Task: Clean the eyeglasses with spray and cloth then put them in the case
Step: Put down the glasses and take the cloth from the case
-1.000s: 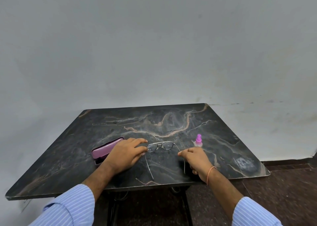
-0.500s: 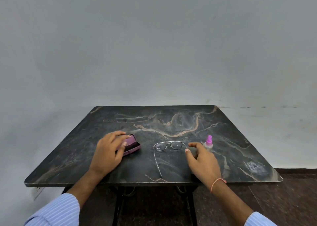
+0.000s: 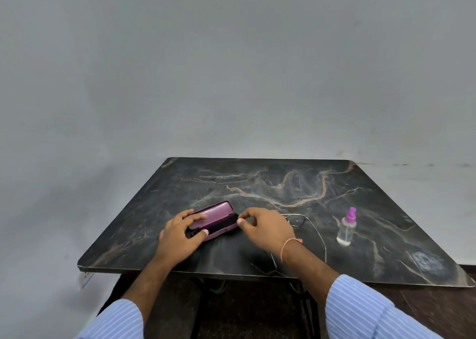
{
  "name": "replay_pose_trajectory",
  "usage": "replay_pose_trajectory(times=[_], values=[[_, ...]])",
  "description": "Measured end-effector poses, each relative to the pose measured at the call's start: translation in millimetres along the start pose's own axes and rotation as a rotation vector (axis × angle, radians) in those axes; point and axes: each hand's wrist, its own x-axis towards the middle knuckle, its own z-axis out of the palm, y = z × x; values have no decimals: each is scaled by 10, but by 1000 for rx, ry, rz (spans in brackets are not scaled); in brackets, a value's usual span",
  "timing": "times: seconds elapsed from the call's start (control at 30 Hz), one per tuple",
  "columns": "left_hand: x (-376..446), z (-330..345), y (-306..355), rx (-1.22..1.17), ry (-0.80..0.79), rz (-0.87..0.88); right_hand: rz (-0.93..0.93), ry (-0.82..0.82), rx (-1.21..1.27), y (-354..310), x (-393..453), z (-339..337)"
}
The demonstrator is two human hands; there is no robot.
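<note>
A plain grey-white wall [image 3: 231,68] fills the upper part of the view, evenly lit, with faint dark scuffs low on its right side. In front of it stands a dark marble-patterned counter [image 3: 270,184] with tan veins on a black metal frame [image 3: 198,310]. Below lies a dark reddish-brown speckled floor [image 3: 438,310].

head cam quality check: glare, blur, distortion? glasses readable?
Head view: soft, even light, no hard glare; a faint sheen on the marble table. Wide-angle stretch bows the table's edges. The eyeglasses are thin, low-contrast and half hidden behind the right hand. The left hand and the purple case look sharp, as does the spray bottle.
</note>
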Motion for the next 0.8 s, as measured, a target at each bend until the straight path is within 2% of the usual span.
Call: replay_pose_trajectory(times=[0.2, 0.47, 0.7, 0.8], values=[[-40, 41, -83, -58, 11, 133, 0, -85, -169, -320, 281, 250], [-41, 72, -86, -62, 32, 173, 31, -129, -333, -549, 479, 469], [-23, 81, -87, -53, 34, 190, 36, -196, -450, -625, 570, 399], [-16, 88, -94, -54, 32, 184, 51, -221, -422, -639, 550, 398]])
